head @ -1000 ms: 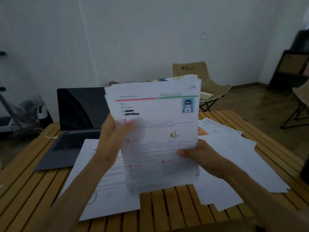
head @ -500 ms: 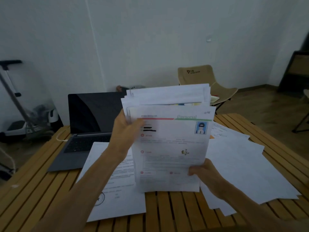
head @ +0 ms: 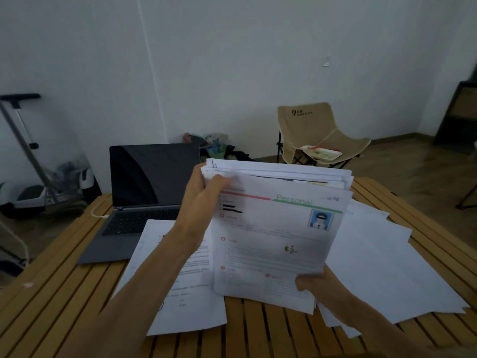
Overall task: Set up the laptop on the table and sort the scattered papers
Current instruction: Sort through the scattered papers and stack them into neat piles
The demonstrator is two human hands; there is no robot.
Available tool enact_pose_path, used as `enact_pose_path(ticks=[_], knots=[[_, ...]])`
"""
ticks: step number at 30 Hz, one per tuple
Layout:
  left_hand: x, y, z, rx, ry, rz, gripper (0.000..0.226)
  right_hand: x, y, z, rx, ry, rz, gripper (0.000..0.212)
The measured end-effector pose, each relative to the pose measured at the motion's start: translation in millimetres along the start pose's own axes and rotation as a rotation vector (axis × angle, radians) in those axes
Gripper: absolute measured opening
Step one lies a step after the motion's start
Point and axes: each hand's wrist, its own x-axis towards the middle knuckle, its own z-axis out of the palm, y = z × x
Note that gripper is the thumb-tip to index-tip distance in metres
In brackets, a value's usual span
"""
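I hold a stack of papers [head: 276, 236] above the wooden slat table [head: 64, 301]. Its front sheet is headed "Personal" and carries a small photo. My left hand [head: 204, 200] grips the stack's top left corner, thumb on the front. My right hand [head: 322, 288] pinches the front sheet's bottom right corner. An open grey laptop [head: 144, 192] with a dark screen stands at the table's back left. A printed sheet [head: 178, 280] lies under my left forearm. Several white sheets [head: 382, 267] are spread on the right.
A white cable [head: 96, 214] plugs into the laptop's left side. A beige folding chair [head: 317, 135] stands behind the table by the wall. A scooter [head: 28, 161] leans at the far left, with bags on the floor behind the laptop. A dark shelf [head: 462, 117] is at the right edge.
The stack has lowered and tilted back toward the table. The front "Personal" sheet has slid down from the sheets behind it, whose top edges now fan out. My right hand dropped lower.
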Motion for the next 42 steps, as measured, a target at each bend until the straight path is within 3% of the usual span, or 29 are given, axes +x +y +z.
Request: enact_pose_path(ticks=[4, 12, 20, 28, 35, 42], knots=[[3.6, 7.4, 11.2, 0.03, 0.138, -0.01, 0.036, 2.8, 2.7, -1.7, -0.016, 0.017, -0.019, 0.049], [5.4, 19.9, 22.3, 0.002, 0.267, -0.093, 0.014, 4.8, 2.9, -2.4, 0.001, 0.002, -0.038, 0.054], [4.5, 26.2, 25.3, -0.067, 0.265, -0.184, 0.012, 7.0, 4.7, -4.4, 0.016, -0.001, -0.004, 0.053], [2.9, 27.6, 26.0, 0.0, 0.267, -0.129, 0.014, 6.7, 2.7, -3.1, 0.0, -0.002, -0.043, 0.054], [4.5, 26.1, 23.7, -0.129, 0.324, -0.191, 0.009, 6.3, 2.9, -4.0, -0.004, -0.006, -0.037, 0.051], [9.2, 17.3, 17.4, -0.001, 0.301, -0.019, 0.028, 6.8, 0.9, -3.9, -0.033, -0.014, -0.018, 0.049]])
